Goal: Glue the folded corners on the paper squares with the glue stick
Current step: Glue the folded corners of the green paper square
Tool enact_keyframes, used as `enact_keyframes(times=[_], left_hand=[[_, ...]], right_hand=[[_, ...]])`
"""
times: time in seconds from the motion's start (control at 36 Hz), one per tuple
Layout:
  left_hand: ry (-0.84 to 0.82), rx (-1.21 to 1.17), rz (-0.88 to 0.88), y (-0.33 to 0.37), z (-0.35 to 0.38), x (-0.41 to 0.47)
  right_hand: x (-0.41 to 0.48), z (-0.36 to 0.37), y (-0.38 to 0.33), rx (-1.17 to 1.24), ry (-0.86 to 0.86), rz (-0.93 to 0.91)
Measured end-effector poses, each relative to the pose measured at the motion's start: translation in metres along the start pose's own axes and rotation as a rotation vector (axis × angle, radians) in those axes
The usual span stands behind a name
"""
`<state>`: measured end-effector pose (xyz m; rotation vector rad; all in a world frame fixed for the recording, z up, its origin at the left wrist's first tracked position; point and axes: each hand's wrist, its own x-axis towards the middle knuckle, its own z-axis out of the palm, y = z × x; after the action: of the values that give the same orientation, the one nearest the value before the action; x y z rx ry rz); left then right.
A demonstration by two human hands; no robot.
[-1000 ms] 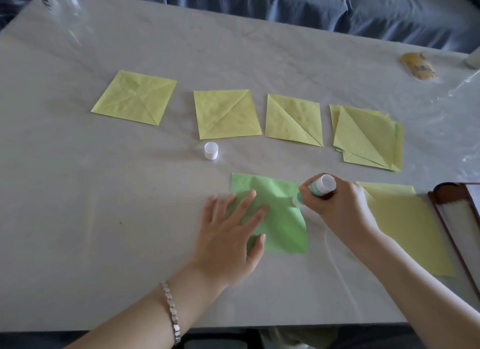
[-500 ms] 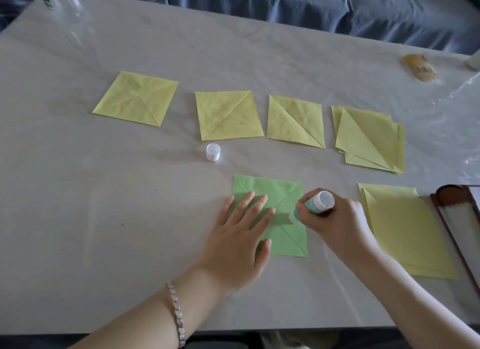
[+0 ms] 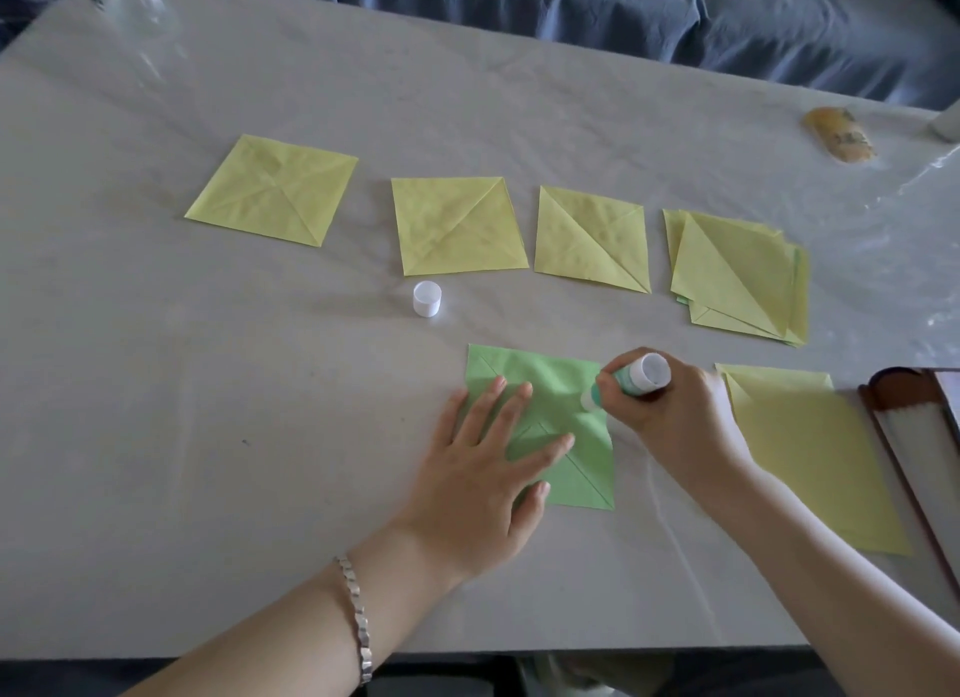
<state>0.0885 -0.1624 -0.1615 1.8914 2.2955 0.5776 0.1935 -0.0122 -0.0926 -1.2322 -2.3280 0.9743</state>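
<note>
A green paper square (image 3: 561,384) lies near the table's front middle. My left hand (image 3: 483,462) lies flat on its left part with straight fingers pressing it down. My right hand (image 3: 670,416) grips the glue stick (image 3: 634,377), whose tip touches the green square near its right edge. The stick's white cap (image 3: 427,298) stands just beyond the green square. Three yellow folded squares (image 3: 272,190) (image 3: 457,226) (image 3: 592,239) lie in a row farther back, with a yellow stack (image 3: 737,275) to their right.
A larger yellow sheet (image 3: 821,462) lies right of my right hand, beside a brown case (image 3: 893,410) at the table's right edge. An orange wrapped item (image 3: 839,135) sits far right. A clear bottle (image 3: 130,0) stands at the far left corner. Blue fabric lies behind the table.
My right hand slid the glue stick along the green square's right part, down toward the centre and back up. My left hand shifted slightly but stays flat on the paper.
</note>
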Motion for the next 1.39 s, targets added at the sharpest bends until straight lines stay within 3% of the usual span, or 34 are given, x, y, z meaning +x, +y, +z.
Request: enact_keyframes(times=[0.33,0.64,0.89,1.08,1.25,1.39], left_hand=[[0.02,0.015,0.039,0.0,0.0,0.002],[-0.017,-0.013,0.044,0.001,0.002,-0.001],[-0.006,0.004,0.059,0.001,-0.001,-0.001],[0.007,0.002,0.058,0.002,0.0,-0.002],[0.008,0.011,0.063,0.002,0.0,-0.002],[0.022,0.032,0.079,0.001,0.001,-0.003]], right_hand=[[-0.021,-0.005,0.005,-0.028,-0.056,-0.012],[0.016,0.001,0.003,-0.053,0.037,0.005],[-0.017,0.0,-0.001,-0.04,-0.066,-0.039],[-0.015,-0.016,-0.02,0.048,0.113,-0.108],[-0.024,-0.002,-0.018,0.026,-0.093,-0.085],[-0.022,0.009,-0.008,0.057,-0.095,-0.027]])
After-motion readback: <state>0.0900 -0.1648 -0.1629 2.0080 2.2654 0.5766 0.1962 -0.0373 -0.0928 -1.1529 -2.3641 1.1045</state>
